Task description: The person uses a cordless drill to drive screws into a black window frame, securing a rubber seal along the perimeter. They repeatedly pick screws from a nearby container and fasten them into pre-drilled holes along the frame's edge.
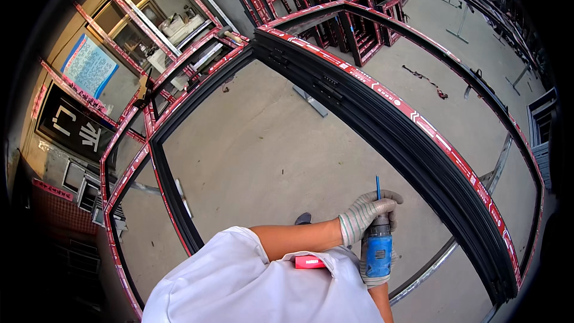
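Observation:
A cordless drill [379, 253] with a blue body and dark chuck is held close in front of my white shirt. Its thin blue bit [378, 186] points away from me. My left hand [363, 218], in a striped knitted glove, reaches across and closes around the chuck end near the bit. Behind the drill body is my gloved right hand [366, 275], wrapped about the drill; its grip is mostly hidden. Just beyond and to the right runs a thick black frame bar [382, 125] edged with red-and-white protective film, apart from both hands.
The large black frame [206, 90] spans left of me, resting on metal supports [427, 272]. More red-filmed frames [365, 30] stand at the back. A strap-like object [426, 79] lies on the concrete floor [263, 137]. A red packet [309, 262] sits at my shirt pocket.

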Demonstrator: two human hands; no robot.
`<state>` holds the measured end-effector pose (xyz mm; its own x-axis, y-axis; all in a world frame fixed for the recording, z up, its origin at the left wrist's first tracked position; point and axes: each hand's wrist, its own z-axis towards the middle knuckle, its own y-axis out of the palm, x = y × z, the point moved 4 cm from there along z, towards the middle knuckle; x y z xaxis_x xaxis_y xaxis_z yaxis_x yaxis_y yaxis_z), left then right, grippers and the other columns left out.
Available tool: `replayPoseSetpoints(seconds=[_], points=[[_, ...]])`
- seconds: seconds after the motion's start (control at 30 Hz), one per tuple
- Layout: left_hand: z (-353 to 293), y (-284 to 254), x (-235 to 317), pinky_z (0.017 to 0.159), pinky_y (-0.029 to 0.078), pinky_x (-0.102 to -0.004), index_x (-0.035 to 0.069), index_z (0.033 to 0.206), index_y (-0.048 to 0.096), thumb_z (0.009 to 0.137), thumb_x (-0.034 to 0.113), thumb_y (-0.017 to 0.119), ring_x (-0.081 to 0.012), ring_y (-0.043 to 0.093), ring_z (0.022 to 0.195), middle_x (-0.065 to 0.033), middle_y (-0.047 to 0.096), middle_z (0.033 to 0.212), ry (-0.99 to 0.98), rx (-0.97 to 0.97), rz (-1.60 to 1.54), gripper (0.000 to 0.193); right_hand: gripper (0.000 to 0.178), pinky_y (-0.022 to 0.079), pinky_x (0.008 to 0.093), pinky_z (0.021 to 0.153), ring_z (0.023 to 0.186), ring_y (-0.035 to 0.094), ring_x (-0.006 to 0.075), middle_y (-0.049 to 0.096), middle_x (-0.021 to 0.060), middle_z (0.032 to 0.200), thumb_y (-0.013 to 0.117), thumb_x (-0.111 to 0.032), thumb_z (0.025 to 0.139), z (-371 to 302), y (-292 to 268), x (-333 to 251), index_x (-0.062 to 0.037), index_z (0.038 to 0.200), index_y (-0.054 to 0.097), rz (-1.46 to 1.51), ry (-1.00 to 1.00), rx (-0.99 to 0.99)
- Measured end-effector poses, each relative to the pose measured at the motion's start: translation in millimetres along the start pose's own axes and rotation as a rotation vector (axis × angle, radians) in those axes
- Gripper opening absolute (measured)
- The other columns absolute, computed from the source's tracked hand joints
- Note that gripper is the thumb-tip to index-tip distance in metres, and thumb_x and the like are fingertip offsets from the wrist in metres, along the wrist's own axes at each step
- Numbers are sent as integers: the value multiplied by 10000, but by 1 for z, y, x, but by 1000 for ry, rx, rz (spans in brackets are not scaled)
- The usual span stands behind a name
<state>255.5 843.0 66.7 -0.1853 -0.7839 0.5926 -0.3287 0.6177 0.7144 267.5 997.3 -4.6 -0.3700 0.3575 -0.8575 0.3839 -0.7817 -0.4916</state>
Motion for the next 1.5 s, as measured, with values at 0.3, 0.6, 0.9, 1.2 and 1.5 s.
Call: replayPoseSetpoints(seconds=[0.3, 0.6, 0.9, 1.2, 1.5], points=[[-22, -104, 66, 712, 581, -378, -6, 1172, 579, 956, 172, 566, -234, 672, 717, -83, 643, 784, 105, 133, -55, 280, 288, 590, 291, 676, 794, 665, 176, 675, 122, 1013, 631, -171, 965, 50, 95, -60, -22, 1206, 582, 1674, 1013, -300], [-42, -208, 94, 701, 557, -404, 56, 1151, 640, 975, 250, 574, -213, 632, 687, -46, 656, 791, 55, 375, -69, 270, 386, 548, 350, 873, 978, 694, 290, 700, 127, 1057, 723, -153, 815, 39, 184, -32, -107, 1188, 632, 326, 129, -419], [-1, -201, 104, 657, 499, -321, 25, 1162, 630, 968, 231, 587, -116, 455, 558, -3, 533, 707, 3, 248, 66, 286, 558, 535, 362, 890, 1043, 683, 331, 713, 151, 1101, 785, -108, 710, 49, 160, -18, -118, 1248, 636, 478, 203, -225], [76, -131, 48, 880, 489, -367, 51, 1225, 594, 982, 393, 564, -160, 608, 864, -43, 607, 919, -199, 103, 500, 421, 671, 530, 397, 886, 1039, 679, 348, 714, 161, 1098, 816, -166, 618, 32, 27, -4, -150, 1266, 642, 271, 308, -122], [169, -41, -33, 710, 516, -281, -27, 1250, 561, 957, 358, 644, -135, 526, 673, -24, 575, 748, -584, -432, 852, 491, 265, 574, 367, 913, 997, 700, 206, 717, 70, 1052, 650, -113, 911, -45, 21, 33, -62, 1171, 656, 705, 555, 862]])
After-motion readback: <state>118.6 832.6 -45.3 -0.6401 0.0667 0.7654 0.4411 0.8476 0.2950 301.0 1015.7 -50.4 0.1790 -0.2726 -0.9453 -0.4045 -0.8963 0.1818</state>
